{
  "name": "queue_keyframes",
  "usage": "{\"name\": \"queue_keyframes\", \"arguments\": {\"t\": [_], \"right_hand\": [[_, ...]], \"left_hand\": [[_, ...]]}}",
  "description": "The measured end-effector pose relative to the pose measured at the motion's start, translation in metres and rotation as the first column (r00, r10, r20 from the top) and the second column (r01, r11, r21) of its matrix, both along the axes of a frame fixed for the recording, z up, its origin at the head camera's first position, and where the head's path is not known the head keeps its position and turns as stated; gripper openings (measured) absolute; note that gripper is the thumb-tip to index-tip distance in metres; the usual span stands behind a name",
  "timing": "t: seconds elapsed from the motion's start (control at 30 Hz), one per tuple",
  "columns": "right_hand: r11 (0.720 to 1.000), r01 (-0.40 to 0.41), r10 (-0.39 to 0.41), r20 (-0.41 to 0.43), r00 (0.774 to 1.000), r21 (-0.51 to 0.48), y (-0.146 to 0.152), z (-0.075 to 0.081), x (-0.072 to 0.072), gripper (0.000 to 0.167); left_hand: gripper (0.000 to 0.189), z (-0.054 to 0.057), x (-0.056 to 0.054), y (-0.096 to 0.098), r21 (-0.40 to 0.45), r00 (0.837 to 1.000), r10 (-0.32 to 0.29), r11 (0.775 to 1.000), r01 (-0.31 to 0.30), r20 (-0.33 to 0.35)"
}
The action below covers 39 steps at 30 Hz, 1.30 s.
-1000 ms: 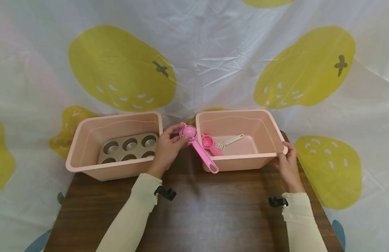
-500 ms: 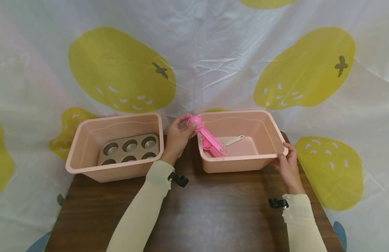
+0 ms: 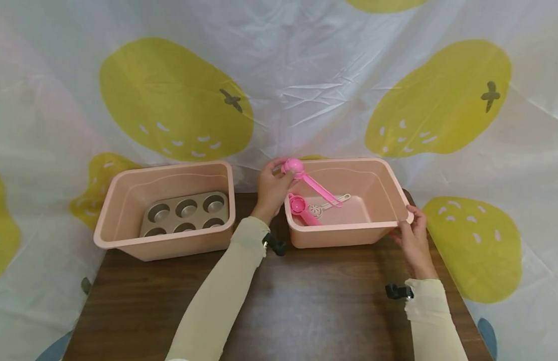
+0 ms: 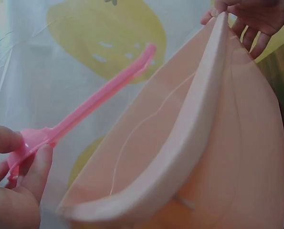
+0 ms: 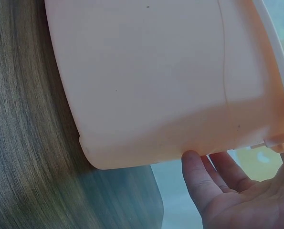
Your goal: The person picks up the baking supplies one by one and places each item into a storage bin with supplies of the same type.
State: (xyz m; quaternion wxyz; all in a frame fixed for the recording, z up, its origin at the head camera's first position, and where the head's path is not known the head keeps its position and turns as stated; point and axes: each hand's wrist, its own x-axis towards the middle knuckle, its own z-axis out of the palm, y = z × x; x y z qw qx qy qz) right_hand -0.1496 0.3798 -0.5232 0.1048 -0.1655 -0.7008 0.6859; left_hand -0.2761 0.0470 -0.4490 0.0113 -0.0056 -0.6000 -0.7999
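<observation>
My left hand (image 3: pixel 273 189) pinches a pink egg separator (image 3: pixel 293 167) by its round cup, above the left rim of the right-hand pink bin (image 3: pixel 337 236). The separator's long handle points right over the bin, as the left wrist view also shows. Inside that bin lie a second pink separator (image 3: pixel 299 206) and a cream slotted egg separator (image 3: pixel 335 201). My right hand (image 3: pixel 415 243) grips the bin's front right corner at the rim. In the right wrist view, fingertips (image 5: pixel 192 160) of this hand meet the bin's outer wall (image 5: pixel 142 86).
A second pink bin (image 3: pixel 170 248) stands at the left, holding a metal muffin tin (image 3: pixel 172 205). Both bins rest on a dark wooden table (image 3: pixel 315 301). Behind them hangs a white curtain (image 3: pixel 297 65) with yellow fruit shapes.
My left hand has moved right and away from me with the pink egg separator, from the gap between the bins to above the right bin's left rim. My right hand stays put.
</observation>
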Motion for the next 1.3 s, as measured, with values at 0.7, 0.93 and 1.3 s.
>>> {"name": "queue_keyframes", "arguments": {"t": [0.7, 0.93, 1.3], "right_hand": [[1.0, -0.021, 0.021, 0.017, 1.0, 0.016, -0.004, 0.0, -0.002, 0.048], [1.0, -0.017, 0.017, 0.014, 1.0, 0.019, -0.005, 0.003, -0.001, 0.048], [1.0, 0.001, -0.001, -0.002, 1.0, 0.003, -0.002, 0.004, 0.001, 0.046]], "left_hand": [[0.042, 0.005, 0.006, 0.01, -0.116, 0.997, -0.075, 0.991, 0.071, -0.024], [0.041, 0.006, 0.012, 0.003, -0.085, 0.997, -0.056, 0.995, 0.051, -0.057], [0.036, 0.016, 0.028, -0.009, -0.057, 0.993, -0.054, 0.997, 0.048, -0.107]]}}
